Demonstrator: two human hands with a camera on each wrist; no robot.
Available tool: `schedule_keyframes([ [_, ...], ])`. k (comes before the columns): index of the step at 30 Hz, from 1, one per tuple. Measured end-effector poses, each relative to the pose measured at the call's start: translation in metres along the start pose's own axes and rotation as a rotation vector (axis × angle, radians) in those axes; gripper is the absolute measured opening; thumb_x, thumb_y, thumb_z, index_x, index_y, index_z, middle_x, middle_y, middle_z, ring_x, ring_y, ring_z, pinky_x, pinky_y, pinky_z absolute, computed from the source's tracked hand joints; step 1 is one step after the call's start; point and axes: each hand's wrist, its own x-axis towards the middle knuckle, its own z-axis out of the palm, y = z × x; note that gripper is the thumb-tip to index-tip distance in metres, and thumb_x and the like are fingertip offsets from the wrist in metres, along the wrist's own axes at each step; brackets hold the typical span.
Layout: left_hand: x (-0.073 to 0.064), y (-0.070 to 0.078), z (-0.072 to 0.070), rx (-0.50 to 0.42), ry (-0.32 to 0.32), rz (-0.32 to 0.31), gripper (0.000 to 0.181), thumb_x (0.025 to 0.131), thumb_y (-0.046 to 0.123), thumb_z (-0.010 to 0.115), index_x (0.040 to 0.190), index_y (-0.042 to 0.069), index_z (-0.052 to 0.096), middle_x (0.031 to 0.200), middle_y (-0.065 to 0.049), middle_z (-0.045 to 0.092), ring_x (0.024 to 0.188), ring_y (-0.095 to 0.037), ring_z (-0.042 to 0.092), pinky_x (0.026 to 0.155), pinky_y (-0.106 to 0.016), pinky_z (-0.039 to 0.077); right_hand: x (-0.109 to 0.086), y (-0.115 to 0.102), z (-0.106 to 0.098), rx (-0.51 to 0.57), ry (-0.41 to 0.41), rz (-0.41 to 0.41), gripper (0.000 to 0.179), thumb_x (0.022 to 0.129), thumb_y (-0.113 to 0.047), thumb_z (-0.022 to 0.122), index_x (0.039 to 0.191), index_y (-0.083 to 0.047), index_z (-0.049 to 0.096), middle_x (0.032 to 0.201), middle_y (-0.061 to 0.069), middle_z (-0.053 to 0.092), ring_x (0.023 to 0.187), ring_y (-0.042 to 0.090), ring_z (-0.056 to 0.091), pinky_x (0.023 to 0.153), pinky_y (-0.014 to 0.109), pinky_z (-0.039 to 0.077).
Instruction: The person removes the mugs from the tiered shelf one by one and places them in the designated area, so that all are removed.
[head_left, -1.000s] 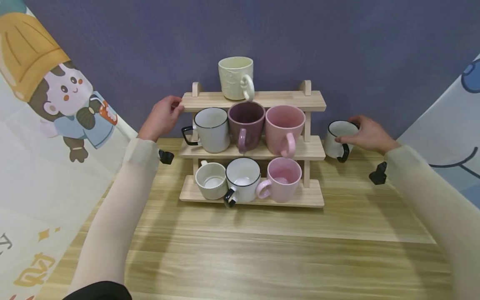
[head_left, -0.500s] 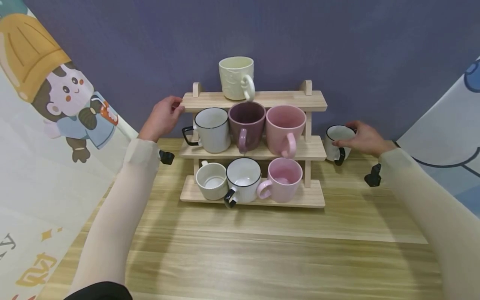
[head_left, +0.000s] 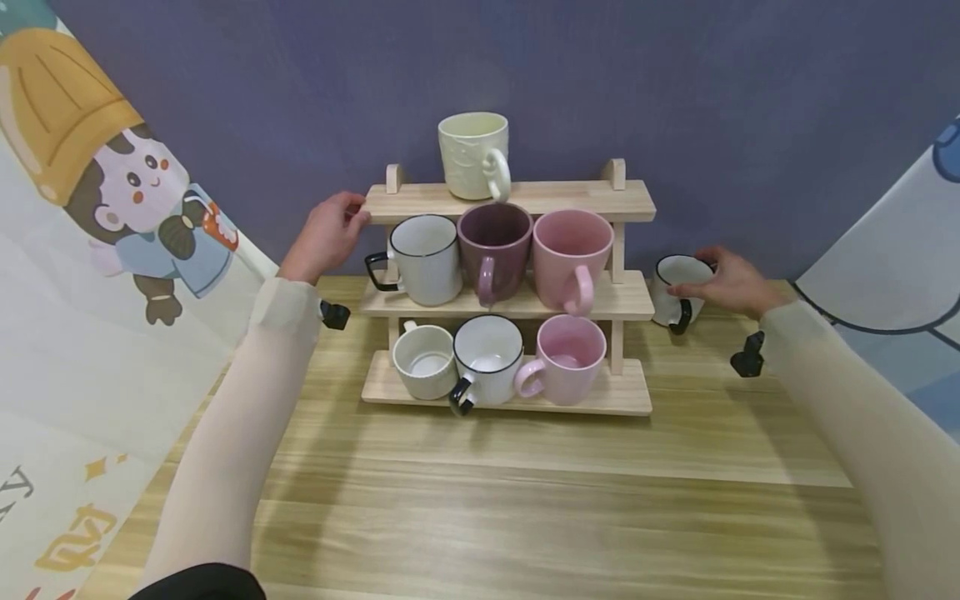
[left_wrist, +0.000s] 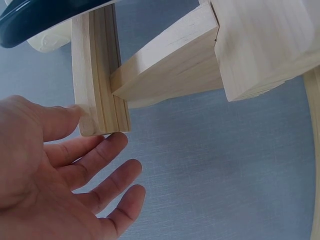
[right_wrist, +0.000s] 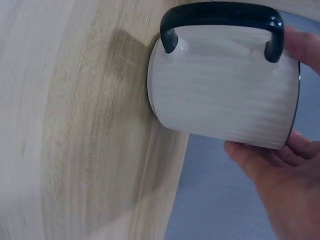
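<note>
On the table (head_left: 540, 508) stands a three-tier wooden shelf (head_left: 585, 200). At the left end of its top board, my left hand (head_left: 322, 237) pinches the corner; in the left wrist view the thumb lies against the board edge (left_wrist: 90, 115) and the fingertips against its end. To the right of the shelf, my right hand (head_left: 731, 279) grips a white mug (head_left: 671, 308) by its rim, thumb and fingers on either side. That mug has a black rim and black handle (right_wrist: 225, 15). Its base is right at the wooden tabletop in the right wrist view.
A cream mug (head_left: 465, 158) sits on the top tier. The middle tier bears a white mug (head_left: 431, 271), a purple mug (head_left: 502, 250) and a pink mug (head_left: 558, 258). Below are a small cream cup (head_left: 420, 362), a black-rimmed mug (head_left: 491, 379) and a light pink mug (head_left: 566, 375).
My right hand and the white mug have shifted slightly left and nearer to me, beside the shelf's right end. My left hand has stayed at the top board's corner.
</note>
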Motion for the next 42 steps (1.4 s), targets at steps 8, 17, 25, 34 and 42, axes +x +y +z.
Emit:
schedule_keyframes([
  [8, 0.000, -0.001, 0.000, -0.003, 0.016, 0.008, 0.043, 0.102, 0.025, 0.040, 0.135, -0.002, 0.044, 0.124, -0.020, 0.052, 0.109, -0.032, 0.050, 0.091, -0.047, 0.040, -0.004, -0.001, -0.006, -0.012, -0.061, 0.002, 0.109, 0.077, -0.057, 0.070, 0.142, 0.013, 0.017, 0.132, 0.037, 0.031, 0.112, 0.048, 0.039, 0.086, 0.062, 0.036],
  [17, 0.001, -0.002, 0.000, -0.017, 0.027, 0.028, 0.041, 0.102, 0.023, 0.040, 0.133, -0.004, 0.046, 0.122, -0.022, 0.053, 0.108, -0.033, 0.050, 0.092, -0.046, 0.039, -0.005, -0.019, -0.029, 0.014, -0.071, -0.025, 0.111, 0.079, -0.056, 0.068, 0.146, 0.009, 0.009, 0.142, 0.035, 0.024, 0.125, 0.052, 0.027, 0.096, 0.064, 0.025],
  [25, 0.001, -0.003, 0.000, -0.023, 0.020, 0.018, 0.042, 0.102, 0.023, 0.040, 0.134, -0.003, 0.045, 0.124, -0.021, 0.052, 0.109, -0.033, 0.050, 0.092, -0.046, 0.039, -0.014, -0.060, -0.052, -0.006, -0.009, -0.149, 0.104, 0.082, -0.047, 0.070, 0.148, 0.006, 0.010, 0.145, 0.034, 0.021, 0.128, 0.051, 0.025, 0.097, 0.065, 0.025],
  [34, 0.002, -0.003, 0.000, -0.019, 0.026, 0.043, 0.041, 0.102, 0.022, 0.041, 0.132, -0.005, 0.046, 0.122, -0.023, 0.053, 0.109, -0.034, 0.050, 0.092, -0.047, 0.038, -0.023, -0.093, -0.065, 0.004, 0.027, -0.246, 0.097, 0.084, -0.043, 0.069, 0.149, 0.002, 0.012, 0.148, 0.028, 0.021, 0.132, 0.047, 0.024, 0.103, 0.060, 0.021],
  [42, 0.000, -0.002, -0.001, -0.028, 0.020, 0.035, 0.041, 0.102, 0.022, 0.041, 0.133, -0.004, 0.045, 0.122, -0.022, 0.053, 0.109, -0.034, 0.050, 0.091, -0.047, 0.039, -0.025, -0.113, -0.074, -0.008, 0.062, -0.272, 0.095, 0.084, -0.043, 0.068, 0.149, 0.001, 0.015, 0.148, 0.027, 0.023, 0.130, 0.048, 0.027, 0.102, 0.060, 0.023],
])
